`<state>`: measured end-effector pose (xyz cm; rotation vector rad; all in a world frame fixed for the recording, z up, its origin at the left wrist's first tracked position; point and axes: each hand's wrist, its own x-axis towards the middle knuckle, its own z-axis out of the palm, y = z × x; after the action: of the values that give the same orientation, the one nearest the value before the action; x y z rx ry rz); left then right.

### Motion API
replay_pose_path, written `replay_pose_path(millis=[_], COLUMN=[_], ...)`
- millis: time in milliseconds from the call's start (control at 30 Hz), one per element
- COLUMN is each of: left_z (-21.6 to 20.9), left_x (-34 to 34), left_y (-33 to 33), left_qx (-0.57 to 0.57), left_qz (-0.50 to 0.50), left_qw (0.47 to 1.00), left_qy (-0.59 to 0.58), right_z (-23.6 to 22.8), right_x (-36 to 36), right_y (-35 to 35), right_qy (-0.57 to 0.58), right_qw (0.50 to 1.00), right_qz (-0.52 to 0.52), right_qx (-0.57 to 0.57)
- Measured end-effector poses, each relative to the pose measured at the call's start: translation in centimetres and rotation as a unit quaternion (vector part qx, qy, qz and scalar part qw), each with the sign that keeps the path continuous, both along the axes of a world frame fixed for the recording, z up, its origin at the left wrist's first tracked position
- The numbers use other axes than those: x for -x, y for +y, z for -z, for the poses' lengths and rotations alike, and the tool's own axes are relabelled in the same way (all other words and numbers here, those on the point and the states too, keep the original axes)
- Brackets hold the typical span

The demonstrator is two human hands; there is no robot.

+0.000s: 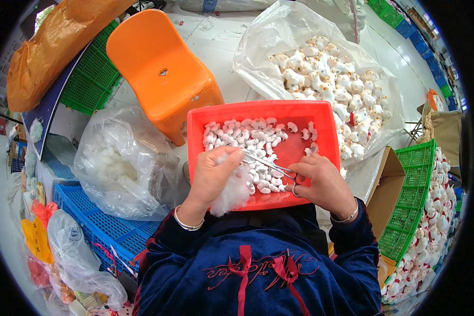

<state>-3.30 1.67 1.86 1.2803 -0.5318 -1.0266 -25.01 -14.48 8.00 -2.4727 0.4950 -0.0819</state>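
Observation:
My left hand [216,174] is closed around a tuft of white fibre stuffing [233,190], which hangs below the fingers. A pair of long silver forceps [271,164] with finger rings is in my right hand [321,179]. Its tips reach the left fingertips, where any small piece pinched there is hidden. Both hands are above a red plastic tray [260,109] resting at my lap. Many small white curved plush pieces [237,136] lie in it, mostly to the left and centre, with a few along the right side.
An orange plastic chair [160,63] stands beyond the tray. Left of it is a clear bag of stuffing [118,163] near a blue crate [110,221]. A large clear bag [263,42] holds white plush pieces. At right are a cardboard box [387,184] and green crates [408,203].

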Motion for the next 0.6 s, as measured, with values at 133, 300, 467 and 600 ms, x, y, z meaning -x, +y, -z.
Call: replay_pose_path(millis=[133,300,467,600], left_z=[0.1,0.2,-0.4,-1.2], left_x=[0.0,0.0,0.1,0.4], left_y=[-0.1,0.0,-0.1,-0.1], left_qx=[0.008,0.010,-0.006,-0.014], left_qz=[-0.021,-0.010,0.011,0.024], left_qw=[1.000,1.000,1.000,0.998], left_qy=[-0.007,-0.023,-0.014,-0.051], right_z=[-0.1,-0.3,-0.4,0.1], right_x=[0.1,0.0,-0.5,-0.5], right_y=[-0.1,0.0,0.1,0.0], right_qy=[-0.001,0.001,0.014,0.015], right_qw=[1.000,1.000,1.000,0.999], right_qz=[-0.008,-0.008,0.003,0.010], right_qx=[0.016,0.020,0.027,0.031])
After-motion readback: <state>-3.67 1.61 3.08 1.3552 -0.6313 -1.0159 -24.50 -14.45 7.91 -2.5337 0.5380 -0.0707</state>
